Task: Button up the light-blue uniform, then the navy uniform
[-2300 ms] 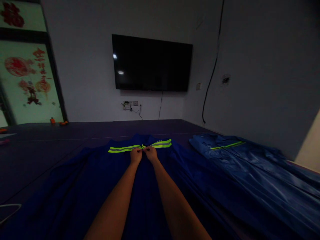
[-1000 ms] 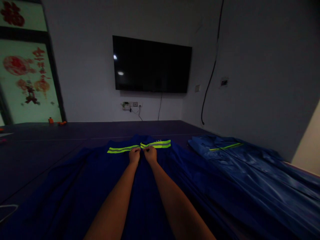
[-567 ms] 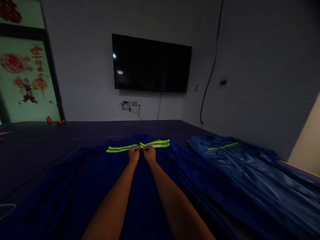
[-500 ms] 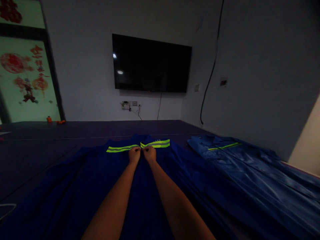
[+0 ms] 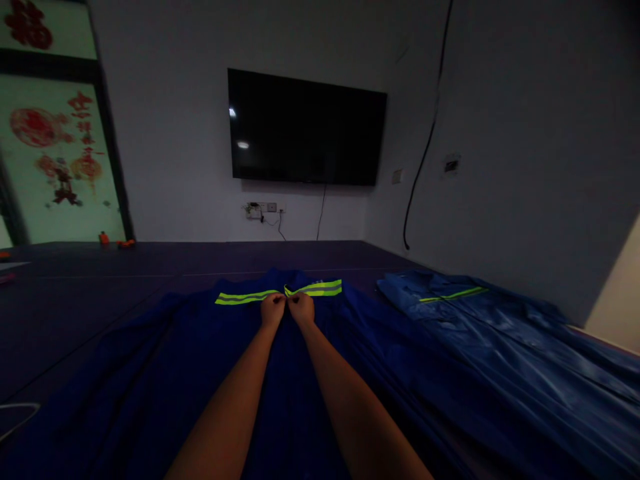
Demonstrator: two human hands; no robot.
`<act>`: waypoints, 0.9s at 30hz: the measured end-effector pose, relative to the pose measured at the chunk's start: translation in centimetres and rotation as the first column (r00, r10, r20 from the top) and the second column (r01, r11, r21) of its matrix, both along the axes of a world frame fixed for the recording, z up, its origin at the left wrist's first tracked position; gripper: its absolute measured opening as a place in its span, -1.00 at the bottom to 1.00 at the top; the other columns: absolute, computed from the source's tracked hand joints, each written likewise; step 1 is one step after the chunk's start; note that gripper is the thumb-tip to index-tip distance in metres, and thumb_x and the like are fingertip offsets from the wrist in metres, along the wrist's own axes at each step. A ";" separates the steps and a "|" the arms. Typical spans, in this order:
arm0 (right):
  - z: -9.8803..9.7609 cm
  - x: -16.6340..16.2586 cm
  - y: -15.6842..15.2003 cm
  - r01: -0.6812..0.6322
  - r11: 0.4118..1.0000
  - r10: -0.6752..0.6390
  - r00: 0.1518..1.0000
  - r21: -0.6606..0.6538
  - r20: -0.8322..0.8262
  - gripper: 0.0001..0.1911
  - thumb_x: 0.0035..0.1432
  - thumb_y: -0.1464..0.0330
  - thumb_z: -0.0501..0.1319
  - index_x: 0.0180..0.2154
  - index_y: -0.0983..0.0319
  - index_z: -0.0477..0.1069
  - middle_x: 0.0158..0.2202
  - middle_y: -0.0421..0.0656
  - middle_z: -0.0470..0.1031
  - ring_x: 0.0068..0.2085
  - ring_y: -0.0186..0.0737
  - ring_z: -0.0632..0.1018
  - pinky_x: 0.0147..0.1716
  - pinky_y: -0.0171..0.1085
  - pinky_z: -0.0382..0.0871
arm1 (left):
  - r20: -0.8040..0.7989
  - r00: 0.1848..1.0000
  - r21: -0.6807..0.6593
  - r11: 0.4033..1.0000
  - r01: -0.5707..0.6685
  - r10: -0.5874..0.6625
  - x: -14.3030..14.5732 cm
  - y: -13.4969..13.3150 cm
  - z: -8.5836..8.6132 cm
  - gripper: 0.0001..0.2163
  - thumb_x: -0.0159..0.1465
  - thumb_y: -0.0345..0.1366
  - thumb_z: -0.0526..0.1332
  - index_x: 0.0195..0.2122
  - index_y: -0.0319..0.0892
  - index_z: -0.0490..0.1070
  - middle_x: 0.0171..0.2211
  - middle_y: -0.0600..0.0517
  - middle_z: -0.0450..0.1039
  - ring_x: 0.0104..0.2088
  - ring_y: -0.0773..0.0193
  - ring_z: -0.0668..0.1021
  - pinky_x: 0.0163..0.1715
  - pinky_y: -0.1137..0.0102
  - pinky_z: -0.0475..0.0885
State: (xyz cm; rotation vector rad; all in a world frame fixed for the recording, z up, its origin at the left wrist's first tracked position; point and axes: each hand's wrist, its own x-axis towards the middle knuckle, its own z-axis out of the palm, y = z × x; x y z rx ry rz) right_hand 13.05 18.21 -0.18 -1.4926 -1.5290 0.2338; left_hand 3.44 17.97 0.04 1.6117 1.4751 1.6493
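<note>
A dark blue work jacket (image 5: 210, 353) with yellow-green and grey reflective strips lies spread out in front of me. At its front opening, just below the strips, my left hand (image 5: 273, 309) pinches one edge of the cloth. Close against it, my right hand (image 5: 301, 309) pinches the other edge, where the end of the right strip (image 5: 323, 289) lifts slightly. The fingertips of both hands nearly meet. Whether a button or other fastener lies between them is too small and dark to make out.
A second, lighter blue jacket (image 5: 480, 327) lies to the right beside the wall. The dark floor (image 5: 150, 263) runs to the back wall, under a mounted television (image 5: 307, 130). A black cable (image 5: 423, 170) hangs at the right. Small orange objects (image 5: 126, 244) sit by the door at the left.
The view has shifted slightly, so everything sits a little farther right. Both hands stay at the jacket's front opening, their fingertips slightly closer together.
</note>
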 end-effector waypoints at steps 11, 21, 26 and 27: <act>0.4 -0.1 -0.4 -0.008 1.000 0.008 0.999 -0.012 -0.034 -0.85 -0.05 0.38 0.15 -0.42 0.21 0.50 -0.40 -0.14 0.55 -0.32 -0.22 0.52 -0.37 -0.39 0.28 | 0.003 1.000 0.015 1.000 0.009 -0.009 -0.1 0.2 -0.2 -0.86 0.03 -0.43 0.13 -0.46 -0.20 0.50 -0.36 -0.02 0.52 -0.29 0.23 0.52 -0.18 0.35 0.38; 0.5 -0.1 -0.4 -0.017 0.998 0.016 1.000 -0.052 -0.005 -0.82 -0.07 0.40 0.15 -0.38 0.23 0.51 -0.39 -0.14 0.55 -0.31 -0.24 0.52 -0.36 -0.41 0.28 | 0.002 1.000 0.020 1.000 0.010 -0.010 -0.1 0.5 -0.3 -0.86 0.02 -0.42 0.14 -0.46 -0.21 0.50 -0.37 -0.01 0.52 -0.29 0.24 0.52 -0.18 0.34 0.38; 0.6 0.0 -0.6 -0.017 0.997 0.017 1.000 -0.071 -0.001 -0.81 -0.07 0.40 0.16 -0.37 0.22 0.51 -0.37 -0.14 0.55 -0.30 -0.23 0.52 -0.34 -0.41 0.28 | -0.003 1.000 0.027 1.000 0.016 -0.016 -0.1 0.6 -0.4 -0.87 0.02 -0.42 0.14 -0.48 -0.21 0.50 -0.38 -0.02 0.52 -0.30 0.23 0.52 -0.19 0.34 0.37; 0.7 0.0 -0.6 -0.017 0.997 0.017 1.000 -0.073 -0.001 -0.81 -0.07 0.40 0.16 -0.37 0.22 0.51 -0.37 -0.14 0.55 -0.30 -0.23 0.52 -0.34 -0.41 0.28 | -0.004 1.000 0.027 0.999 0.017 -0.017 -0.2 0.6 -0.4 -0.87 0.03 -0.42 0.14 -0.48 -0.21 0.50 -0.38 -0.01 0.52 -0.30 0.24 0.52 -0.19 0.34 0.37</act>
